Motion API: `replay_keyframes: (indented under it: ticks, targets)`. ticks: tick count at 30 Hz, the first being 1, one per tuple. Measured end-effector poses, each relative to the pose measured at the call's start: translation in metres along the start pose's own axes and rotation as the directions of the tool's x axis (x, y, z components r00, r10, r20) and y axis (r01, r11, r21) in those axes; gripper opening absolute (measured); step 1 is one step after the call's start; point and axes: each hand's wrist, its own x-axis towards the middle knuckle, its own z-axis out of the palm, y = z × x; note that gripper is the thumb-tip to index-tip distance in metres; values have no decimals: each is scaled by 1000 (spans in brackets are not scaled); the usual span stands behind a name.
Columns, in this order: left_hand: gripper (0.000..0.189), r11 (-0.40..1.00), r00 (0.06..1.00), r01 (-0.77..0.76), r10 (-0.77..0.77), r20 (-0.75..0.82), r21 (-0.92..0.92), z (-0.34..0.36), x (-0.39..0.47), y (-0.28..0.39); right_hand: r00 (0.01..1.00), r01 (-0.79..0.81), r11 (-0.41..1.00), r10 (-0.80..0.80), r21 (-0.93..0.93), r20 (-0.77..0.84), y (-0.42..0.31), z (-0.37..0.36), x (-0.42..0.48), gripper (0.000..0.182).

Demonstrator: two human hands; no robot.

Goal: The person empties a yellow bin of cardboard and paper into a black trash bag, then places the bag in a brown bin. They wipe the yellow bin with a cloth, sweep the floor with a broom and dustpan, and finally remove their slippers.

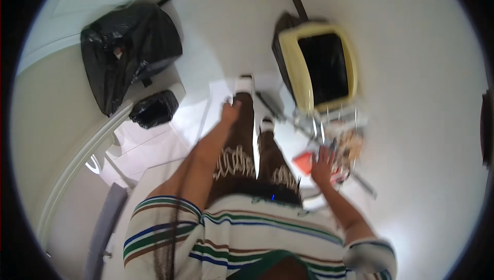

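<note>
My left hand [230,109] hangs in front of my brown trousers [243,133], fingers partly curled. I see nothing in it, but blur hides its grip. Out to the right, my right hand [323,166] has its fingers apart and holds nothing visible. It is nearest to a red item [303,163] and a wire rack [341,116] with several blurred things in it. Whether the hand touches either one, I cannot tell. Beyond the rack stands a bin with a pale yellow rim [351,64] and a dark opening.
At the upper left sits a large black plastic bag [131,44]. Below it is a small bin lined with a black bag [156,108]. A pale door frame [83,145] curves along the left, beside a tiled floor [144,145]. White walls rise on the right.
</note>
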Motion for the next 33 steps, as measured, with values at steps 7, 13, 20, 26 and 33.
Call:
replay_keyframes:
  ticks: [7,13,20,26,33]
  targets:
    - [51,966,976,134,-167,138,223,-123,-90,-120,997,-57,963,69,-263,36,29,90,-10,22]
    - [48,959,917,270,-283,280,84,-118,-175,-160,931,-87,977,150,-197,333,39,71,10,18]
    - [43,977,928,99,-22,372,-189,-120,-201,-68,808,-521,424,-33,740,588,-37,52,-30,36]
    - [40,976,959,72,-11,282,-205,-143,-179,-152,932,-360,362,97,860,349,-103,-69,66,43]
    - [34,733,881,457,-453,139,-504,-182,-183,-302,923,-254,448,378,857,75,-105,-120,355,24]
